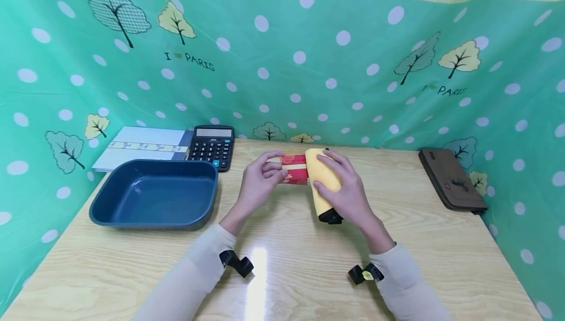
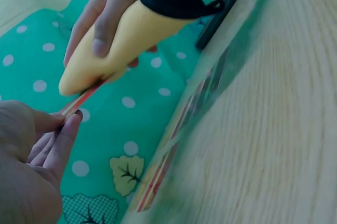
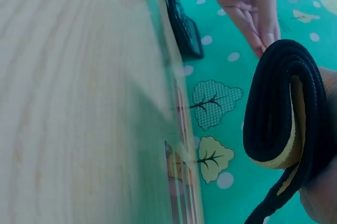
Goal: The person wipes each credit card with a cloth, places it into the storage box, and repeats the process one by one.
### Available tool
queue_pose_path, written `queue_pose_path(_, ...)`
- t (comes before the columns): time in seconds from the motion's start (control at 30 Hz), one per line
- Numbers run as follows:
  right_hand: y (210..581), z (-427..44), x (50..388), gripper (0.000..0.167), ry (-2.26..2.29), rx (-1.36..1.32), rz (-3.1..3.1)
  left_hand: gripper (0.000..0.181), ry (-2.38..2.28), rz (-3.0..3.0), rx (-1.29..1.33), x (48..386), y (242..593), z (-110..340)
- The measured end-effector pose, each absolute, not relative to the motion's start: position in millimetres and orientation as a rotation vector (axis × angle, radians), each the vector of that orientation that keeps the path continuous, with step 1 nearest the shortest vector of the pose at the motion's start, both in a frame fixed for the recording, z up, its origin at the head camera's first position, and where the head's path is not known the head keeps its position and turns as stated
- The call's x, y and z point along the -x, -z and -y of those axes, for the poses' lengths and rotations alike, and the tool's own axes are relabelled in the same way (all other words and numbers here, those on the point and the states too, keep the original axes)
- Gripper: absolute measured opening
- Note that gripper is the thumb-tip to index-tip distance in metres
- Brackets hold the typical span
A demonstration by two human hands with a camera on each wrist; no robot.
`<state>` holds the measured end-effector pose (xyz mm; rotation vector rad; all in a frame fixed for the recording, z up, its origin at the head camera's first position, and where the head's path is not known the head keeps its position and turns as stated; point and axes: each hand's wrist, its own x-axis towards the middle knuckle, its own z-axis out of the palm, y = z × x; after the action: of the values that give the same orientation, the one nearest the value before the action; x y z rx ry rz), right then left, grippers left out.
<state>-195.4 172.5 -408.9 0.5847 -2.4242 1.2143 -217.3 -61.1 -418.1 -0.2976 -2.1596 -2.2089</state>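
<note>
Rolled yellow cloth [image 1: 324,184] held above the table beside a red strip [image 1: 294,166]

At the far left, a dark blue basin [image 1: 154,196] sits in front of a white notebook [image 1: 143,148], whose front edge it partly hides. Next along, a black calculator [image 1: 212,147] overlaps the notebook's blue right end; these three seem set aside so that the middle stays free for the hands.

The left hand [image 1: 260,176] pinches the strip's outer end between thumb and fingertips, probably because the piece is thin and flat: the left wrist view shows it almost edge-on. Its pale stripe runs towards the roll, which it meets; whether it enters a fold, I cannot tell.

The cloth is at the centre, raised off the wooden table [image 1: 287,272] and tilted. The right hand [image 1: 348,188] grips it, thumb on the near side and fingers reaching over, a hold that likely stops the layers loosening. Black edging [image 3: 271,103] shows those layers end-on in the right wrist view, with a black tail hanging below.

Far right, a brown zip wallet [image 1: 452,179] lies against the green polka-dot curtain [image 1: 300,32], well apart from the work.
</note>
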Motion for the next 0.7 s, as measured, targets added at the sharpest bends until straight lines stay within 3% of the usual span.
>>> queue_pose_path(0.33,409,-163,190,0.062,-1.146,-0.615,2.437,0.044,2.33,2.069,0.32,214,419,57)
queue_pose_path(0.7,408,-160,185,0.06,-1.08,-0.637,2.463,0.045,2.145,2.141,0.272,210,420,53)
